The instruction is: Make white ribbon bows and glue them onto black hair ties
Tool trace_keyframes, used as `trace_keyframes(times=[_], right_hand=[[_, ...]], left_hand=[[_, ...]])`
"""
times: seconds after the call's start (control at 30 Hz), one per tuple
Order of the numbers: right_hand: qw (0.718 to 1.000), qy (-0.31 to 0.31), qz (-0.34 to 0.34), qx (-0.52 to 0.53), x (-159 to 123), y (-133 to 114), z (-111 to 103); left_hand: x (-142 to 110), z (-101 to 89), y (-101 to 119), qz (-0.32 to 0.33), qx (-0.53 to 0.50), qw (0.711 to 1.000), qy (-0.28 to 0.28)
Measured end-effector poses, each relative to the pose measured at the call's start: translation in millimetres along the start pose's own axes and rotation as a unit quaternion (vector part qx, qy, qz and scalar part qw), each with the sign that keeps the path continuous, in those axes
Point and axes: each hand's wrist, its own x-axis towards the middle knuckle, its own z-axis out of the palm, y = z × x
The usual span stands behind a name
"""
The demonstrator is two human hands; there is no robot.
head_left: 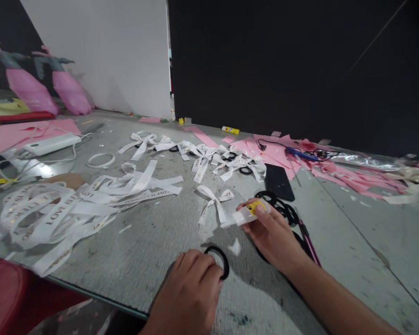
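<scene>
My left hand (190, 291) is closed on a black hair tie (220, 258), pressing it against the grey table (153, 251) near the front edge. A little farther in, my right hand (270, 232) grips a small white glue tube with a yellow label (246, 215), nozzle pointing left. The nozzle almost touches a tied white ribbon bow (214, 201) lying flat just beyond the tie. A heap of black hair ties (277, 204) sits right behind my right hand.
Loose printed white ribbon (52, 214) piles up at the left. Several finished bows (209, 156) lie in a row farther back. A black phone (278, 181), pink paper scraps (335, 172), a white power bank (52, 144) and a pink-handled tool (309, 242) are around.
</scene>
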Motion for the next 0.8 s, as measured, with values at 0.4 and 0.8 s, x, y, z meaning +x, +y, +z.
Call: trace_keyframes(times=[0.4,0.8], right_hand=[[0.987,-0.025,-0.018,-0.157,-4,6,-4],[0.992,0.024,-0.001,-0.127,-1,8,6]], left_hand=[[0,-1.4,3,-0.003,0.038,0.998,0.044],[-6,-1.9,9,0.044,0.043,0.995,0.075]])
